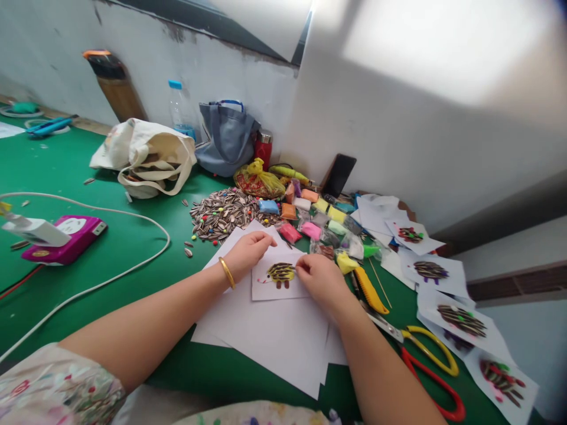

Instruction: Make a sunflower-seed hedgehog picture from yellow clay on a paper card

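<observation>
A small white card (pixel 266 290) lies on a stack of white paper (pixel 270 336) in front of me. On it is a hedgehog figure (pixel 280 274) made of striped sunflower seeds on yellow clay, with brown feet and a pink nose tip. My right hand (pixel 321 280) is pinched at the figure's right end; what its fingertips hold is hidden. Above the card's upper left, my left hand (pixel 250 251) has its fingers drawn together, and anything between them is too small to make out. Sunflower seeds (pixel 225 211) with coloured beads are heaped beyond it.
Packets of coloured clay (pixel 312 230) sit behind the card. To the right lie a yellow cutter (pixel 370 290), scissors (pixel 401 335) and several finished seed cards (pixel 460 319). A white cable (pixel 110 273) and purple power socket (pixel 66 239) are left; bags (pixel 228 139) stand by the wall.
</observation>
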A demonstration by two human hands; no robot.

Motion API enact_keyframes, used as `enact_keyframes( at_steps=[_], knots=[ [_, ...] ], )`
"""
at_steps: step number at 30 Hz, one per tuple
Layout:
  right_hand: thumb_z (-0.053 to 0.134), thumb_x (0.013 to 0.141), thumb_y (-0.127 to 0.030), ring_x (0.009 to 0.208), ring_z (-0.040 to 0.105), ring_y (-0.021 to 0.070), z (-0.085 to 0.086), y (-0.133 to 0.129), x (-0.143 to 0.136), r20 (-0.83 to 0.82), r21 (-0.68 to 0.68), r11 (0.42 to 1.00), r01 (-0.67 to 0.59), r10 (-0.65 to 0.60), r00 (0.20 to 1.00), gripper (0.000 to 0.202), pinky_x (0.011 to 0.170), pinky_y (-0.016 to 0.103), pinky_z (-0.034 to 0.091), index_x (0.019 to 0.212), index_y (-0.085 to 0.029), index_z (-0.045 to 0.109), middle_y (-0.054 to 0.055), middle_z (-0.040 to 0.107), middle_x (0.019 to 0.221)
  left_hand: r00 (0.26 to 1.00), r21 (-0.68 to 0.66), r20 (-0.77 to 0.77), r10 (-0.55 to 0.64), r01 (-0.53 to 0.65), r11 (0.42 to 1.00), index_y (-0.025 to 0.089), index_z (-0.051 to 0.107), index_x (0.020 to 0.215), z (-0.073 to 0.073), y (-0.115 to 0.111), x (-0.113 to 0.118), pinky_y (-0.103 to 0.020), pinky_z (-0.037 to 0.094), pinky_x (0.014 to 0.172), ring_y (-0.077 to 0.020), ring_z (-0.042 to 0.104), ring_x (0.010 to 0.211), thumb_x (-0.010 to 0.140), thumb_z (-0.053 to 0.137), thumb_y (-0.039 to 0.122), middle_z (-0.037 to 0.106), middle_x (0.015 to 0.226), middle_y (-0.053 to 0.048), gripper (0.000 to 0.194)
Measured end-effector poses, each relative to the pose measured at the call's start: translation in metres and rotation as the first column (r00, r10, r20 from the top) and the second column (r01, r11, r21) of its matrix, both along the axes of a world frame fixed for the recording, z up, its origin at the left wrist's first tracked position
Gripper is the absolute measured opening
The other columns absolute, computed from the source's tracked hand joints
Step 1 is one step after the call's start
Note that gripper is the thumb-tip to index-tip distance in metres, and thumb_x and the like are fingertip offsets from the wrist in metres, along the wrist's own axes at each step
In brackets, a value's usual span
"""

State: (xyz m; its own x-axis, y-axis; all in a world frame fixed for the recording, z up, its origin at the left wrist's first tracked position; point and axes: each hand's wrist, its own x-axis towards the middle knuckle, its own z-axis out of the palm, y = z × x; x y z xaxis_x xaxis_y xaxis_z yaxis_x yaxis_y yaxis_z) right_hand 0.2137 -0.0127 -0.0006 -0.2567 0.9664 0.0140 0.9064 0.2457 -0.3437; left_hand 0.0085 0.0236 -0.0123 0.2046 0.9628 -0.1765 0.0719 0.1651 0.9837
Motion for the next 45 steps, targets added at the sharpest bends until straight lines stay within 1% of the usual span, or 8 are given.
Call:
enact_keyframes(
  at_steps=[6, 11, 15, 20, 26, 33, 38, 45],
  knots=[
    [0.051, 0.087, -0.024, 0.078, 0.06, 0.0161, -0.001, 0.0, -0.005, 0.064, 0.008, 1.0, -0.011, 0.011, 0.998, 0.018, 0.066, 0.026, 0.034, 0.078, -0.021, 0.067, 0.003, 0.07, 0.082, 0.998, 0.005, -0.063, -0.006, 0.006, 1.0, 0.017, 0.064, 0.085, 0.003, -0.001, 0.001, -0.021, 0.019, 0.041, -0.0078, 0.028, 0.043, 0.082, 0.051, 0.039, 0.036, 0.052, 0.007, 0.026],
    [0.052, 0.087, -0.023, 0.081, 0.061, 0.0183, 0.0, -0.001, -0.008, 0.151, 0.039, 0.999, -0.031, 0.025, 0.988, 0.018, 0.068, 0.028, 0.035, 0.08, -0.021, 0.068, 0.005, 0.071, 0.085, 0.992, 0.044, -0.123, 0.011, -0.005, 0.999, 0.016, 0.067, 0.081, 0.008, -0.004, 0.003, -0.023, 0.022, 0.043, -0.0093, 0.029, 0.043, 0.079, 0.053, 0.038, 0.036, 0.047, 0.007, 0.026],
    [0.053, 0.086, -0.022, 0.079, 0.062, 0.0202, 0.0, 0.0, -0.011, 0.218, 0.043, 0.999, -0.031, 0.021, 0.976, 0.017, 0.066, 0.029, 0.035, 0.078, -0.021, 0.068, 0.006, 0.071, 0.084, 0.992, 0.064, -0.125, 0.024, -0.017, 0.998, 0.016, 0.07, 0.078, 0.012, -0.006, 0.005, -0.023, 0.027, 0.046, -0.0116, 0.035, 0.046, 0.076, 0.056, 0.037, 0.041, 0.046, 0.005, 0.024],
    [0.053, 0.086, -0.023, 0.08, 0.063, 0.0214, 0.001, 0.002, -0.014, 0.248, 0.026, 0.999, -0.029, 0.022, 0.969, 0.017, 0.068, 0.029, 0.037, 0.079, -0.021, 0.068, 0.007, 0.071, 0.084, 0.989, 0.093, -0.148, 0.026, -0.012, 0.996, 0.016, 0.071, 0.077, 0.014, -0.007, 0.005, -0.024, 0.033, 0.05, -0.014, 0.045, 0.051, 0.077, 0.056, 0.036, 0.044, 0.047, 0.003, 0.025],
    [0.053, 0.085, -0.022, 0.08, 0.062, 0.0197, 0.002, 0.0, -0.013, 0.197, 0.027, 0.999, -0.025, 0.019, 0.98, 0.016, 0.067, 0.028, 0.036, 0.079, -0.021, 0.068, 0.006, 0.071, 0.084, 0.984, 0.098, -0.18, 0.012, 0.006, 0.995, 0.016, 0.071, 0.081, 0.01, -0.004, 0.004, -0.024, 0.033, 0.051, -0.0137, 0.043, 0.051, 0.078, 0.055, 0.038, 0.045, 0.049, 0.003, 0.027],
    [0.058, 0.081, -0.021, 0.075, 0.06, 0.0158, 0.004, -0.003, -0.005, 0.01, 0.02, 1.0, 0.016, -0.017, 1.0, 0.009, 0.062, 0.025, 0.034, 0.087, -0.022, 0.065, 0.0, 0.07, 0.082, 0.987, 0.071, -0.162, 0.011, 0.0, 0.997, 0.016, 0.07, 0.079, 0.01, -0.004, 0.003, -0.024, 0.029, 0.05, -0.0133, 0.04, 0.05, 0.076, 0.054, 0.04, 0.044, 0.049, 0.003, 0.028],
    [0.057, 0.081, -0.017, 0.076, 0.06, 0.0158, 0.002, -0.001, -0.006, 0.023, 0.025, 0.998, -0.061, 0.061, 0.998, 0.012, 0.064, 0.024, 0.035, 0.083, -0.023, 0.067, 0.001, 0.07, 0.082, 0.987, 0.064, -0.158, 0.011, -0.001, 0.998, 0.017, 0.07, 0.079, 0.01, -0.004, 0.003, -0.024, 0.028, 0.048, -0.0128, 0.037, 0.049, 0.076, 0.055, 0.039, 0.043, 0.049, 0.004, 0.028],
    [0.054, 0.085, -0.017, 0.089, 0.061, 0.0177, 0.0, 0.001, -0.006, 0.042, 0.05, 0.992, -0.118, 0.116, 0.992, 0.019, 0.077, 0.026, 0.039, 0.09, -0.022, 0.072, 0.003, 0.072, 0.091, 0.989, 0.063, -0.149, -0.001, 0.01, 0.998, 0.016, 0.071, 0.079, 0.011, -0.005, 0.003, -0.023, 0.024, 0.045, -0.0117, 0.033, 0.047, 0.075, 0.056, 0.039, 0.041, 0.048, 0.004, 0.027]
  ],
)
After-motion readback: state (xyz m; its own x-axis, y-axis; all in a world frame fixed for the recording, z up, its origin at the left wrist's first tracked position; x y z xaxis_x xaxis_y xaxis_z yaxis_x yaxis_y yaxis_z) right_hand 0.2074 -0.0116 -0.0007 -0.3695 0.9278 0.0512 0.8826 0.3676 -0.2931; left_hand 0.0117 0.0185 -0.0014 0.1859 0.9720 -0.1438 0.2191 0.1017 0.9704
